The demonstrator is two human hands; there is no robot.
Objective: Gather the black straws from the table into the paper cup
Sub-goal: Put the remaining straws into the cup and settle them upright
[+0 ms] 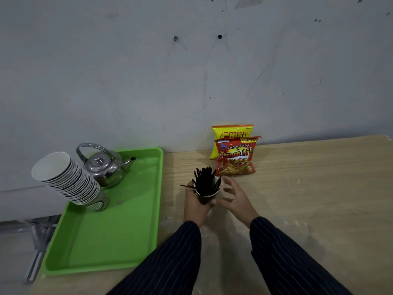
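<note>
- The left hand (196,202) is wrapping around the paper cup (206,193) from the left side, holding it just above or on the wooden table (308,188); I cannot tell whether the base is touching the surface.
- The black straws (205,180) are standing bunched inside the cup, fanning outward at the top, and one straw (187,185) is sticking out sideways to the left over the rim, near the left fingers.
- The right hand (236,199) is hovering just beside the cup with fingers spread wide and holding nothing.
- No loose straws are showing on the bare wood that I can see, so the gathering is looking nearly finished.
- To finish well, I would judge the stray straw needs tipping upright into the bunch, with the right hand nudging its outer end while the left is keeping the cup steady and level.
- The cup is light and top-heavy with that bundle, so squeezing too hard or tilting could be spilling the lot.
- Two snack bags (235,155) are leaning near the wall behind, and a green tray (119,241) with a kettle (106,167) and a stack of cups (68,179) is sitting to the left, well apart from the work.
</note>
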